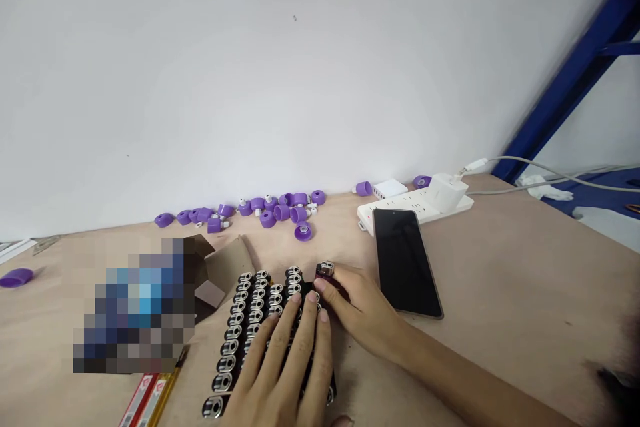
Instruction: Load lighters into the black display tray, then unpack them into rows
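Observation:
Several lighters (231,332) with metal tops stand upright in close rows at the front middle, some with black parts below the metal. My left hand (287,360) lies palm down across the right side of these rows, its fingers stretched out and slightly apart, covering many of the tops. At the far right corner of the group, my right hand (363,303) pinches a dark red lighter (325,271) between thumb and fingers, its metal top facing up. The lower part of that lighter is hidden by the hand.
An open cardboard box (227,267), partly pixelated, lies at left beside a red lighter (139,400) and a yellow lighter (161,397). Purple caps (283,212) are scattered along the wall. A phone (406,260) leans on a white power strip (413,203) at right.

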Demonstrator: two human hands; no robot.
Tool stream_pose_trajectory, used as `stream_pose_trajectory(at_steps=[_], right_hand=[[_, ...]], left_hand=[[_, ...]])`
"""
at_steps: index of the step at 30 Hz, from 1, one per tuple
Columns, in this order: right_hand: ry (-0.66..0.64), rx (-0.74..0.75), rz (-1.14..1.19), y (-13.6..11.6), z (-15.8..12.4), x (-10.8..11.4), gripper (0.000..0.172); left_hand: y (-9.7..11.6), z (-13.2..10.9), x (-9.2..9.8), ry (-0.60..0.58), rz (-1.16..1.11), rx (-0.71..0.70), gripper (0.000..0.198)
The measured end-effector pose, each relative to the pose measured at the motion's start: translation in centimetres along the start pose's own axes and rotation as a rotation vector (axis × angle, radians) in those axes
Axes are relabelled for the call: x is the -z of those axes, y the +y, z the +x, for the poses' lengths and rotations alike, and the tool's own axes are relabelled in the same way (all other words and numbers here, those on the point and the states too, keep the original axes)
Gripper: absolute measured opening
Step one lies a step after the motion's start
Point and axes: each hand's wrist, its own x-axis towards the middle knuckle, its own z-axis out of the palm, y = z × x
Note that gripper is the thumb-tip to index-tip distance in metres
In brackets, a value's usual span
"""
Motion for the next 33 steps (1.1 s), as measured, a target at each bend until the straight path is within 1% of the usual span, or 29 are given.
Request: stream_pose_trajectory(at_steps=[4, 7, 11, 15, 17, 19, 21, 24, 26, 29, 33], right_hand=[[-0.056, 0.001, -0.01, 0.0, 0.0, 0.1, 0.024], [-0.105, 0.012, -0.025, 0.1, -0.2, 0.2, 0.021], [-0.177, 0.038, -0.042, -0.1, -0.6, 0.6, 0.019], [-0.233, 0.021, -0.069, -0.4, -0.9, 1.0, 0.024], [-0.253, 0.064, -0.082, -0.3, -1.0, 1.0, 0.032], [-0.253, 0.117, -0.1, 0.0, -1.3, 0.8, 0.044], [-0.237, 0.133, -0.135, 0.6, -1.5, 0.5, 0.054], [-0.217, 0.121, -0.201, 1.0, -1.8, 0.0, 0.061], [-0.218, 0.131, -0.251, 0.9, -1.8, -0.3, 0.064], [-0.204, 0.134, -0.285, 0.3, -1.8, -0.7, 0.064], [-0.185, 0.101, -0.237, -0.2, -1.9, -0.8, 0.052]], left_hand=[[0.7, -0.8, -1.0, 0.028, -0.043, 0.101, 0.06], [0.5, -1.0, -0.8, -0.026, -0.06, 0.075, 0.059], [-0.3, -0.4, 0.4, -0.062, 0.003, -0.002, 0.053], [-0.4, 0.2, 0.8, -0.064, -0.003, 0.008, 0.053], [-0.3, 0.2, 0.8, -0.071, -0.007, 0.019, 0.054], [-0.2, 0.2, 0.7, -0.076, -0.004, 0.021, 0.057], [0.0, 0.2, 0.8, -0.078, -0.001, 0.025, 0.057], [0.0, 0.2, 0.9, -0.069, -0.018, 0.03, 0.056], [0.1, 0.3, 0.9, -0.052, -0.038, 0.021, 0.055], [0.1, 0.4, 0.9, -0.05, -0.046, 0.017, 0.055], [0.2, 0.5, 0.9, -0.057, -0.035, 0.02, 0.052]])
